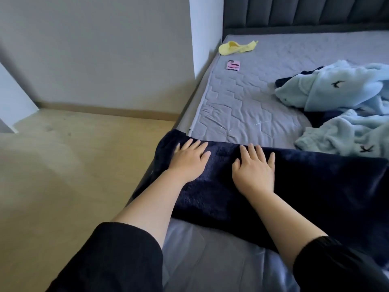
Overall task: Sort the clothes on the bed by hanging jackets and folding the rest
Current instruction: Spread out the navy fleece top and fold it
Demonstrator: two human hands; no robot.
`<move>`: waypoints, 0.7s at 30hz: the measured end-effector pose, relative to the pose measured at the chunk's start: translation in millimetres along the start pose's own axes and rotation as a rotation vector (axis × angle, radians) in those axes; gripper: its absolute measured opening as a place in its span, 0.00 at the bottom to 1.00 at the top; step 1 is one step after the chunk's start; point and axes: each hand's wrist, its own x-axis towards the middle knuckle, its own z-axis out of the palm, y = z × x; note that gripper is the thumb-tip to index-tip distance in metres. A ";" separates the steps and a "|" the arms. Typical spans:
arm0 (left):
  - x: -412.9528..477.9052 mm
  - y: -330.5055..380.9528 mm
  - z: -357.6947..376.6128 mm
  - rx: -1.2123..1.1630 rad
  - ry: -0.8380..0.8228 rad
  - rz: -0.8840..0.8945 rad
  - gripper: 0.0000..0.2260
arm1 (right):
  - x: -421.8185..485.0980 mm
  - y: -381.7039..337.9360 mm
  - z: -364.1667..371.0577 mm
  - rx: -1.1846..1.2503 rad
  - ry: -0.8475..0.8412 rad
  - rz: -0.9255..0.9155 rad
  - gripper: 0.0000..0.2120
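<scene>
A dark navy fleece garment (311,186) lies spread along the near edge of the bed (242,102), its left end hanging slightly over the mattress corner toward the floor (63,165). Both hands rest flat on top of it. The left hand (190,160) presses near that left end, fingers straight and spread, pointing toward 1 o'clock; its grip is apart and closes on nothing. The right hand (253,168) lies just beside it at 3 o'clock, palm down, fingers straight and pointing to 12 o'clock, the grip likewise apart, only touching the fleece. The two hands are near one another but do not touch. Black sleeves (109,260) cover both forearms up from the elbows.

At 6 o'clock from the hands, a smooth grey-blue fabric (210,260) shows under the navy garment's near edge; whether it is a sheet or a piece of clothing cannot be told.

At 2 o'clock from the right hand, a crumpled heap of light blue fleece clothes (336,91) with small dark marks sits on the quilted grey mattress, touching the navy garment's far edge. Well apart at 12 o'clock from the left hand lies a small pink flat item (233,65), and beyond it a yellow garment (235,47) near the dark padded headboard (305,11). A pale wall (94,49) stands at 10 o'clock.
</scene>
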 end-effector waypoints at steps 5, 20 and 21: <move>1.5 -26.9 -2.5 -0.060 -0.100 -0.192 0.24 | 0.0 -1.1 -0.6 -0.017 0.010 -0.006 0.26; 2.6 -75.6 -30.4 -0.837 0.077 -0.604 0.18 | 2.8 -5.0 -3.5 -0.134 -0.045 0.025 0.25; 0.2 -78.1 -24.1 -0.704 0.118 -0.555 0.15 | 3.3 -4.6 -3.4 -0.131 -0.039 0.024 0.25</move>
